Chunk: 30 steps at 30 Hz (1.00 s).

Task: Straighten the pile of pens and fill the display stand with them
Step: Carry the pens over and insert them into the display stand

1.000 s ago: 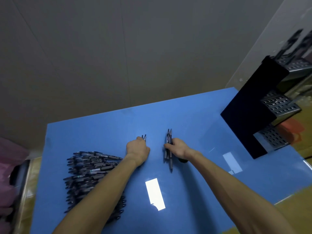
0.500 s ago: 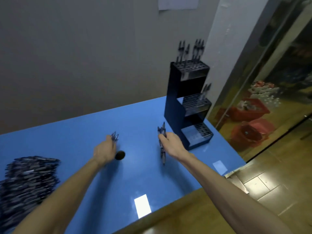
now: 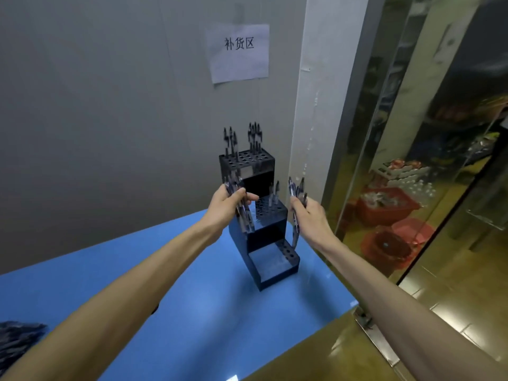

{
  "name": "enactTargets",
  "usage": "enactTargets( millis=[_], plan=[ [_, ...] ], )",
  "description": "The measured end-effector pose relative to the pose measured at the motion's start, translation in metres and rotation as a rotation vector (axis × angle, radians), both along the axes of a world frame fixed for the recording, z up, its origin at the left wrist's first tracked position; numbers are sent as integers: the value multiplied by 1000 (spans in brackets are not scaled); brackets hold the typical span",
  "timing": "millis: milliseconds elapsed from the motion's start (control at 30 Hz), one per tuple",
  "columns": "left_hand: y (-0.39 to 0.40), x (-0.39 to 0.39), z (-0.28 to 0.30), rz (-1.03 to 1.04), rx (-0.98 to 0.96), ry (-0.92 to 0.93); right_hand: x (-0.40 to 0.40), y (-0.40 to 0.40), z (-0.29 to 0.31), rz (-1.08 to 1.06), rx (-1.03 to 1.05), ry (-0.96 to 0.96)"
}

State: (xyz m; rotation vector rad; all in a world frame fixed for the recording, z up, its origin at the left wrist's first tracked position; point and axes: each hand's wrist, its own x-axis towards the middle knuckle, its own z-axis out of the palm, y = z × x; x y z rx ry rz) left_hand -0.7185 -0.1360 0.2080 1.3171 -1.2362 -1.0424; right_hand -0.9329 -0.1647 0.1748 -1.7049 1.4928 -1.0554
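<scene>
Pen pile (image 3: 19, 339) lies at far left edge of blue bench (image 3: 192, 312); your left hand (image 3: 225, 204) grips a pen bundle (image 3: 243, 213) beside the stand (image 3: 264, 224); your right hand (image 3: 308, 213) grips several pens (image 3: 297, 193) just right of its middle tier.

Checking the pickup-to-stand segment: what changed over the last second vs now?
Both hands lifted off the blue table and rose to the display stand. The left hand and right hand each carry a bunch of pens, which they gripped on the tabletop a second ago. Same as before: pens already stand in the top and middle tiers, the bottom tier has none, and the pile of pens is still at the left.
</scene>
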Motion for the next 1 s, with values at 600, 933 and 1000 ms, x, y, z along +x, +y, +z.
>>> enactTargets(
  millis=[600, 933, 1000],
  plan=[
    [-105, -38, -33, 162, -34, -41, -31, -128, 8, 253, -16, -204],
    [-100, -62, -36, 455, 21, -49, -36, -170, -12, 460, -45, -228],
    [-99, -70, -35, 516, 30, -29, -37, -177, -11, 518, -73, -229]
  ],
)
